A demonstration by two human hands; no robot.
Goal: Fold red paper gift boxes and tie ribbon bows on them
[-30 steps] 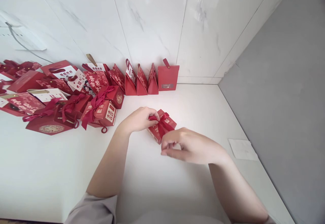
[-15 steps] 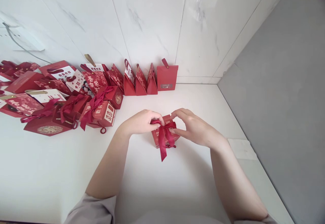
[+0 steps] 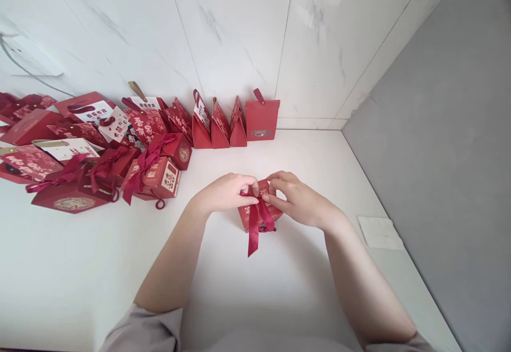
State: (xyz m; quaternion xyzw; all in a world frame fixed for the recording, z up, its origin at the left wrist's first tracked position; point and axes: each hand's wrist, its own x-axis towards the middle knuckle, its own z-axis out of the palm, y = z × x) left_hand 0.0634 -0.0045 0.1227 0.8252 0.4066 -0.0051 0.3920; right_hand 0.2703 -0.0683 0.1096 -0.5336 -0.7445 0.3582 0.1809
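Observation:
A small red gift box (image 3: 246, 220) with pale printed characters rests on the white table in front of me. A dark red ribbon (image 3: 254, 234) is tied across its top, with two tails hanging over the near side. From the left, my left hand (image 3: 230, 192) pinches the ribbon near the bow. My right hand (image 3: 296, 197) reaches in from the right, thumb and fingers closed on the ribbon by the knot. The fingers partly hide the bow's loops. A red cord tassel (image 3: 267, 229) shows at the box's near edge.
Several ribbon-tied red boxes (image 3: 155, 176) and printed handled boxes (image 3: 146, 123) crowd the left side. Upright red packets (image 3: 261, 120) line the tiled wall (image 3: 235, 32). A white square plate (image 3: 381, 232) lies to the right, near the grey surface (image 3: 447, 144).
My right hand has moved left and closed its fingers on the ribbon at the knot. The left loop looks smaller, and the long tail has swung slightly left.

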